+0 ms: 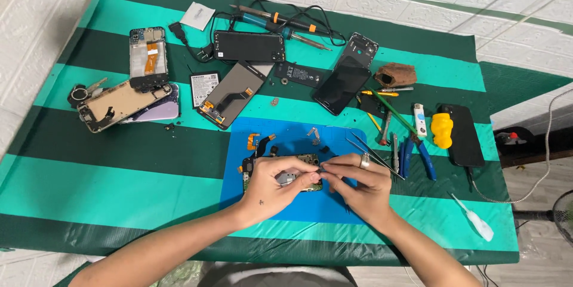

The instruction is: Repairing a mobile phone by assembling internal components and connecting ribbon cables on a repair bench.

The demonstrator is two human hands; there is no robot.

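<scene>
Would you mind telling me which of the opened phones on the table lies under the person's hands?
The opened phone on the blue mat, touched by both the left hand and right hand; the others lie farther back on the striped cloth.

Table under green-striped cloth carries blue work mat, opened phone frames, dark screen panels, battery, soldering iron, screwdrivers, yellow tool, white brush.

Tiny part between fingertips — too small to identify
</scene>
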